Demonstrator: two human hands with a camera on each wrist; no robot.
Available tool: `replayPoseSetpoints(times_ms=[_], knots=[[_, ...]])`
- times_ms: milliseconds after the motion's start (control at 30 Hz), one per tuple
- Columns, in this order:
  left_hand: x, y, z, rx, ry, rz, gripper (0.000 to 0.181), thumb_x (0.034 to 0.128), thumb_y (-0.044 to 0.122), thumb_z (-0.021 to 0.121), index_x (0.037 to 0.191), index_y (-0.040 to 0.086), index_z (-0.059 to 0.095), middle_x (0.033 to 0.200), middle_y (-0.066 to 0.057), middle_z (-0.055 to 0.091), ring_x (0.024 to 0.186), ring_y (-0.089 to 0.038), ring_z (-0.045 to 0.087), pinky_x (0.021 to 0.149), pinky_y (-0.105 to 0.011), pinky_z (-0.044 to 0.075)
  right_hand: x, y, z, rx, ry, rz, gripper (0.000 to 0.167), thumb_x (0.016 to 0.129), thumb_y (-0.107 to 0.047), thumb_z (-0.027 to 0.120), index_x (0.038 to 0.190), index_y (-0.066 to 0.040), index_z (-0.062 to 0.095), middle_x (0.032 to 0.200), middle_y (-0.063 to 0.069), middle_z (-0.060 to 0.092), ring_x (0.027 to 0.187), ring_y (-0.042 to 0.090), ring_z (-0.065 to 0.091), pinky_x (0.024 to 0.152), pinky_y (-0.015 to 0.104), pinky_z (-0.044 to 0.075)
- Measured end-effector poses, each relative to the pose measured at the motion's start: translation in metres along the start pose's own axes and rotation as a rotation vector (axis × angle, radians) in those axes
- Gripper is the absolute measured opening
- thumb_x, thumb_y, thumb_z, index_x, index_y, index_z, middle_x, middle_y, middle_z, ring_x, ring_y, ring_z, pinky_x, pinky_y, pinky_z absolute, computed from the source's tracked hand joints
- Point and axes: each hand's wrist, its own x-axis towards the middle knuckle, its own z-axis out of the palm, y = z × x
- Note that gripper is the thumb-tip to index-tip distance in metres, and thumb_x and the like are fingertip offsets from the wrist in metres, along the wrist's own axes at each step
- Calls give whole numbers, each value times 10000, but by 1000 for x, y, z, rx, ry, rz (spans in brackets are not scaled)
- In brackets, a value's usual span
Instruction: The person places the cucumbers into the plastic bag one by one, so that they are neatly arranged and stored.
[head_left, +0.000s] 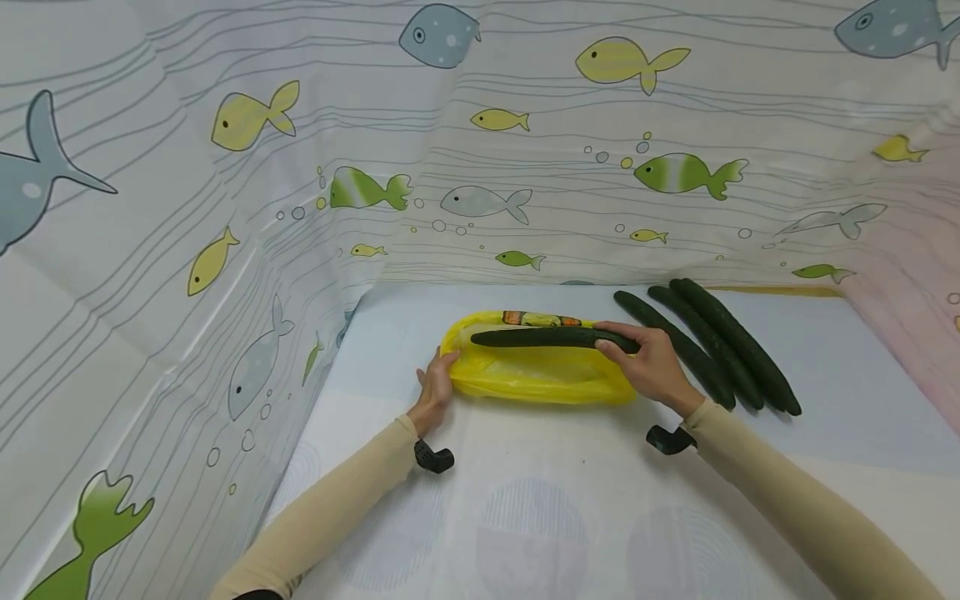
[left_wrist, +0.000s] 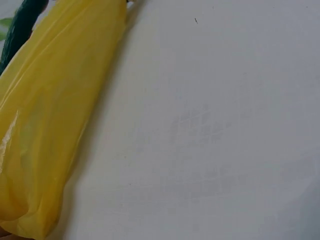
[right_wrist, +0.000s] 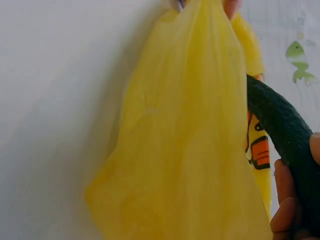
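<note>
A yellow plastic bag [head_left: 540, 387] with a printed label lies open in the head view, its mouth facing up. My left hand [head_left: 437, 392] pinches the bag's left end. In my right hand [head_left: 652, 362] is a dark green cucumber [head_left: 540, 337], gripped by its right end and lying across the bag's mouth. The right wrist view shows fingers [right_wrist: 284, 210] curled round the cucumber [right_wrist: 282, 120], partly behind the bag [right_wrist: 185, 135]. In the left wrist view the bag [left_wrist: 60, 100] covers the left side, with the cucumber [left_wrist: 21, 30] at the upper corner.
Three more cucumbers [head_left: 705, 346] lie side by side on the white table [head_left: 562, 500], right of the bag and beyond the right forearm. A fish-patterned curtain [head_left: 480, 158] hangs behind the table and along its sides.
</note>
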Motion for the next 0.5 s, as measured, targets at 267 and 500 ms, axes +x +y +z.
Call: replayPoseSetpoints(times_ms=[267, 500], knots=[[1, 0, -1, 9, -21, 22, 762, 1029, 400, 382, 1665, -2, 261, 1798, -112, 55, 1646, -304, -186, 1249, -532, -285, 4, -1, 16, -74, -33, 15, 383, 1033, -178, 695, 1383, -22, 695, 1371, 264, 692, 1125, 413, 715, 975, 582, 570], [2, -1, -3, 16, -32, 39, 796, 1021, 372, 387, 1685, 1, 151, 1796, -114, 53, 1654, -300, -149, 1236, -533, -303, 13, -1, 20, -188, -95, -119, 399, 1010, -110, 712, 1374, 48, 671, 1344, 278, 698, 1253, 472, 655, 1049, 617, 532]])
